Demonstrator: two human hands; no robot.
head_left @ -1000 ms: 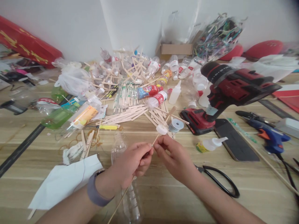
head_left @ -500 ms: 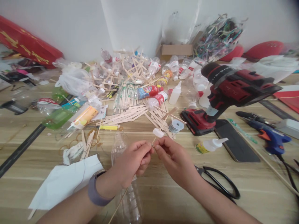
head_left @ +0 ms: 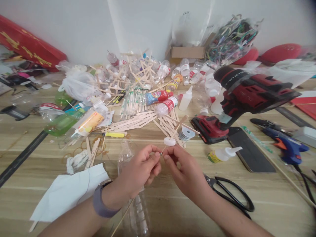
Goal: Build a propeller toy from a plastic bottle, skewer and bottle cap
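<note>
My left hand [head_left: 145, 164] is closed around a thin wooden skewer [head_left: 122, 219] that slants from lower left to upper right. Beyond my fingers, a white bottle cap [head_left: 169, 141] is threaded on it, with flat wooden craft sticks [head_left: 182, 122] at the far end. My right hand [head_left: 184, 168] pinches close to my left fingertips, just below the cap. A tiny dark band shows on the skewer between the two hands; what exactly my right fingers grip is hidden. Under my left forearm lies a clear plastic bottle [head_left: 139, 214].
Black-handled scissors [head_left: 234, 194] lie right of my right arm, with a glue bottle [head_left: 223, 154], phone [head_left: 250, 149], red cordless drill [head_left: 251, 95] and blue glue gun [head_left: 287, 144] beyond. A wire spool [head_left: 186, 133] stands ahead. Craft sticks [head_left: 138, 121] and bottles are heaped behind.
The cap and the far end of the skewer have shifted slightly right, and the cap's tilt has changed. My right fingers have moved slightly; my left hand stays nearly in place.
</note>
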